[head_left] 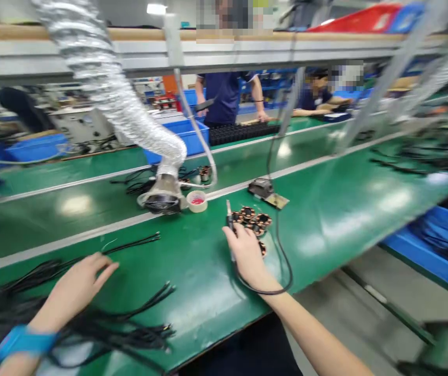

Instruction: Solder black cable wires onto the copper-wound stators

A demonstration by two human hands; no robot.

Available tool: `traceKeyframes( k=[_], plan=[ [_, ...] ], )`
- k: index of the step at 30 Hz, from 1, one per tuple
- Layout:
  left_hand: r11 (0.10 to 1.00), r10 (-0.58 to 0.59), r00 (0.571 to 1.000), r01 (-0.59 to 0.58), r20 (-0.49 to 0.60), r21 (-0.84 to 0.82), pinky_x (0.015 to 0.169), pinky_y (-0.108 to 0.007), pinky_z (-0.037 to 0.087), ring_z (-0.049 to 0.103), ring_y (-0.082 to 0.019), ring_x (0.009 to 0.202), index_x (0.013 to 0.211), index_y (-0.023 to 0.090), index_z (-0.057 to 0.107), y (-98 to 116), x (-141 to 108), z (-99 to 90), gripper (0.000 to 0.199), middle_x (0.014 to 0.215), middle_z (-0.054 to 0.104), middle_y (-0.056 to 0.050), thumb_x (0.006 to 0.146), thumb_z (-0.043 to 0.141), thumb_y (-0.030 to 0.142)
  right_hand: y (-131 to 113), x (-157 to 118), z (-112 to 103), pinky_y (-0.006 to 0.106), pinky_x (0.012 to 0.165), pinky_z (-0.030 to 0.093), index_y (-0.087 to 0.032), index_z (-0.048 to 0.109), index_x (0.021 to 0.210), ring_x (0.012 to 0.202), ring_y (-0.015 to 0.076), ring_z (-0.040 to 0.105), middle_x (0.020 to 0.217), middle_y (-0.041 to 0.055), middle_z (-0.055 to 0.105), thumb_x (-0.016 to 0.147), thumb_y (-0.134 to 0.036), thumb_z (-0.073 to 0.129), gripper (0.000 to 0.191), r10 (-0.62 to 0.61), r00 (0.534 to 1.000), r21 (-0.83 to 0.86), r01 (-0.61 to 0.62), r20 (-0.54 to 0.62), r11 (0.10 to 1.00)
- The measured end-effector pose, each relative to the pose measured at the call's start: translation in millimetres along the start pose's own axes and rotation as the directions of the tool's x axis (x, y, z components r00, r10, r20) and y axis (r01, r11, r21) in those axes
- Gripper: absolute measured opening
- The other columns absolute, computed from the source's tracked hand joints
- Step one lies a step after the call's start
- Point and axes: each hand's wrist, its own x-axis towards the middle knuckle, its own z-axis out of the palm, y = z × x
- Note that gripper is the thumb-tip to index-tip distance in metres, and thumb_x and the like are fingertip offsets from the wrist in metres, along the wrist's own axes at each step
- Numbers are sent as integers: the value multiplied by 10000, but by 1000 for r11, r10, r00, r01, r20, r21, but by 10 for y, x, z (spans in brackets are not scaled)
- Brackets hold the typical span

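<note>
My right hand (249,256) is closed around the dark handle of a soldering iron (229,213), whose metal tip points away from me. The iron's black cord (286,261) loops past my wrist. Just beyond those fingers, several copper-wound motor stators (263,219) lie grouped on the green bench; my hand partly hides them. On the left, my left hand (81,279) is over bundles of black cables (47,271), thumb apart from the fingers, with nothing visible in it. More black cables (145,334) with stripped ends lie beneath and nearer to me.
A silver extraction duct (130,115) hangs down to a hood beside a small round dish (197,201) with something red inside. A soldering stand (261,189) sits behind the stators. At right is a blue bin (435,245) of cables. Two people work across the bench.
</note>
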Motion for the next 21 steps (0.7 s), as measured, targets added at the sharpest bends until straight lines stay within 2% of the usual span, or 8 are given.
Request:
traceKeyframes(
  k=[3,6,8,10,13,16,18,21],
  plan=[
    [982,-125,982,102,140,160,836,-382,504,657,-286,898,885,172,718,-212,281,-124,430,939,691,-130,917,406,468,-8,-52,80,449,840,491,-175,624,1223,966,294,557,1141,181,590,875,-20,377,454,-56,996,123,64,-69,990],
    [973,-176,958,134,227,188,865,-376,483,638,-294,967,947,160,704,-354,482,-70,333,1019,678,-147,897,477,399,-63,-138,136,438,830,525,-193,618,1243,1003,293,570,1175,174,584,878,-42,390,456,-107,991,261,125,-82,957],
    [974,-201,957,174,207,141,896,-362,467,626,-285,1015,987,172,691,-402,579,-7,270,1082,673,-138,886,502,337,-120,-198,134,422,836,542,-221,614,1256,1034,283,585,1187,156,593,893,-80,417,436,-163,984,368,179,-75,912],
    [966,-253,958,243,138,84,905,-351,459,620,-271,1040,1046,170,664,-449,657,35,266,1132,664,-135,894,476,279,-182,-241,121,402,854,549,-258,610,1266,1065,266,597,1203,131,605,909,-123,444,417,-220,974,478,222,-61,850],
    [946,-323,942,323,93,19,846,-331,479,641,-252,977,1102,140,622,-547,747,71,301,1085,678,-142,911,461,308,-286,-257,123,368,882,549,-301,596,1276,1081,233,613,1229,92,608,934,-166,463,390,-272,962,616,220,-10,756],
    [943,-321,931,331,177,-32,786,-338,492,653,-247,811,857,141,645,-605,804,132,258,850,685,-117,868,545,379,-399,-237,154,363,887,548,-293,578,1277,1046,207,626,1223,89,592,940,-144,457,388,-296,955,693,212,2,689],
    [950,-294,936,308,194,-43,831,-364,488,646,-254,822,699,159,598,-570,823,181,260,840,662,-127,859,543,356,-460,-225,172,370,876,550,-263,573,1267,1029,205,623,1193,102,576,928,-119,478,381,-282,959,701,212,-16,681],
    [962,-225,974,224,10,-158,952,-383,461,615,-263,1021,667,166,558,-350,806,212,276,1112,609,-168,873,495,339,-516,-240,179,414,893,548,-253,577,1250,1065,238,600,1169,111,563,894,-155,591,369,-194,978,643,199,-80,739]
  ],
)
